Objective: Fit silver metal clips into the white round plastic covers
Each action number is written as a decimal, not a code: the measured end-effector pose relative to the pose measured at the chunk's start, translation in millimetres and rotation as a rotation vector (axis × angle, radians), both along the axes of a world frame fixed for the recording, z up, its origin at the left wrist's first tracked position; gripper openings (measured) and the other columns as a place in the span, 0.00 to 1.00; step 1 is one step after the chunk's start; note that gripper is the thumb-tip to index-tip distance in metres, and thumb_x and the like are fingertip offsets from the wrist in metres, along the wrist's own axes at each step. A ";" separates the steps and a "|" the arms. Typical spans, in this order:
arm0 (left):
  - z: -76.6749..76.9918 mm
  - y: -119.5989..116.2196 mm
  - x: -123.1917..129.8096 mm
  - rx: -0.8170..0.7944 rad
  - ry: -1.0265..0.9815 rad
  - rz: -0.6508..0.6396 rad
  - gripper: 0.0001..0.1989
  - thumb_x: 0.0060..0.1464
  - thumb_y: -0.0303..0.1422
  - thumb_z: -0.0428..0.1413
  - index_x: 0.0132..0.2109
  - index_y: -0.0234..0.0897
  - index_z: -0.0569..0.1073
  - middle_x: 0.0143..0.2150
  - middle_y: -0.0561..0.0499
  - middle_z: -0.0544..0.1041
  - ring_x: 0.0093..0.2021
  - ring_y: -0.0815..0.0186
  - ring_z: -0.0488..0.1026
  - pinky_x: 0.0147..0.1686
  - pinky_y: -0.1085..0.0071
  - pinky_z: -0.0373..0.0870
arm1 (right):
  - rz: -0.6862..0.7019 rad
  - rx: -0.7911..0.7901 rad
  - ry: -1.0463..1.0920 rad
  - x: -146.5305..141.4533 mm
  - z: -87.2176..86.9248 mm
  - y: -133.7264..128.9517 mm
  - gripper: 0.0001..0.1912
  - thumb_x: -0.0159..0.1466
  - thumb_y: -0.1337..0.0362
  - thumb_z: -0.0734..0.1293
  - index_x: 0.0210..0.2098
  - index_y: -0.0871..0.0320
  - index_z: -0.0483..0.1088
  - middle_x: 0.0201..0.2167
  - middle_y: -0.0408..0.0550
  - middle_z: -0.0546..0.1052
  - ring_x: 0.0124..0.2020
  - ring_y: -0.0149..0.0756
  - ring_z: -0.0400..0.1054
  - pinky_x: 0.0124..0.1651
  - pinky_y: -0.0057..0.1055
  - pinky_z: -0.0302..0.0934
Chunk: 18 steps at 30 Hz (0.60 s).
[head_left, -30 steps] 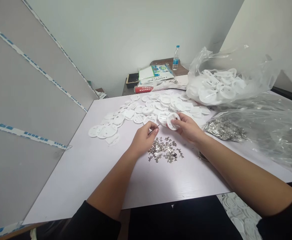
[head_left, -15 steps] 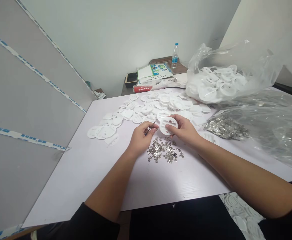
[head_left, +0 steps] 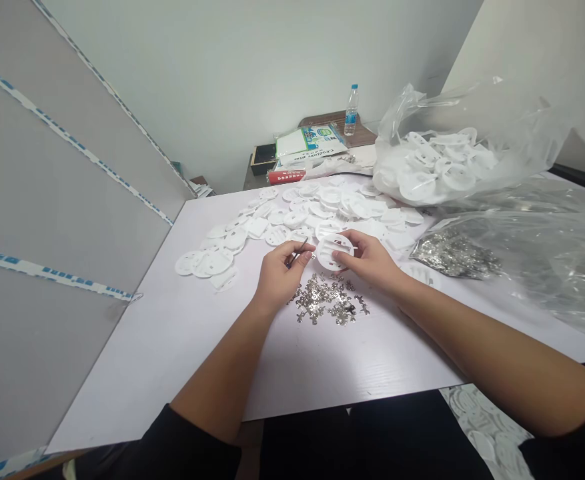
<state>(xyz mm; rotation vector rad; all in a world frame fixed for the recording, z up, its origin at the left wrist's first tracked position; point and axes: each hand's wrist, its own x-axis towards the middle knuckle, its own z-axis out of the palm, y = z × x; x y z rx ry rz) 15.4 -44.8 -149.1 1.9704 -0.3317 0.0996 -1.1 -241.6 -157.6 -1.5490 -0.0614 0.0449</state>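
Observation:
My right hand (head_left: 369,260) is closed on a round white plastic disc (head_left: 328,251) with slots in it, thumb on its face and fingers behind. My left hand (head_left: 279,273) is closed on a thin dark metal rod (head_left: 299,249), which slants up out of the fist. A small shiny metal piece (head_left: 313,255) shows at the left fingertips, close to the disc's left edge; whether it touches the disc I cannot tell. Below both hands lies a loose heap of small silvery metal pieces (head_left: 319,297) on the white table (head_left: 172,360).
Many white plastic discs (head_left: 272,217) are spread behind my hands. At the right stand a clear bag of white parts (head_left: 447,167) and a bag of metal pieces (head_left: 457,257). A water bottle (head_left: 351,110) stands at the back; a grey partition (head_left: 62,220) borders the left.
The white disc has shifted slightly left and turned a little in my right hand. My left hand has moved slightly left, with the rod still in it.

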 end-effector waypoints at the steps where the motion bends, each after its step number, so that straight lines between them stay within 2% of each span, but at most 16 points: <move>1: 0.2 0.1 -0.3 0.005 -0.011 -0.001 0.07 0.59 0.34 0.59 0.42 0.41 0.82 0.21 0.55 0.65 0.22 0.71 0.56 0.24 0.71 0.56 | -0.002 0.014 0.005 0.0 0.2 0.2 0.15 0.56 0.59 0.73 0.40 0.55 0.69 0.40 0.48 0.76 0.33 0.38 0.75 0.38 0.43 0.76; 8: -1.6 0.1 -0.1 0.002 -0.027 -0.004 0.08 0.60 0.34 0.57 0.43 0.42 0.81 0.21 0.56 0.63 0.21 0.71 0.55 0.24 0.71 0.56 | -0.037 0.186 0.103 1.8 4.1 0.5 0.08 0.60 0.59 0.70 0.35 0.55 0.71 0.35 0.47 0.74 0.35 0.38 0.73 0.39 0.43 0.77; 12: -2.2 -0.2 0.3 -0.029 -0.022 -0.001 0.08 0.60 0.35 0.59 0.44 0.42 0.80 0.20 0.57 0.60 0.21 0.71 0.53 0.23 0.72 0.53 | -0.026 0.215 0.119 2.0 6.2 1.1 0.10 0.59 0.58 0.70 0.39 0.55 0.74 0.38 0.49 0.76 0.39 0.41 0.73 0.39 0.43 0.77; 18: -2.0 0.2 0.0 -0.039 -0.025 0.026 0.07 0.58 0.37 0.61 0.40 0.41 0.81 0.20 0.57 0.60 0.22 0.71 0.54 0.24 0.72 0.53 | 0.003 0.206 0.095 1.6 3.8 0.4 0.12 0.60 0.59 0.71 0.43 0.53 0.77 0.40 0.50 0.77 0.39 0.41 0.73 0.41 0.46 0.76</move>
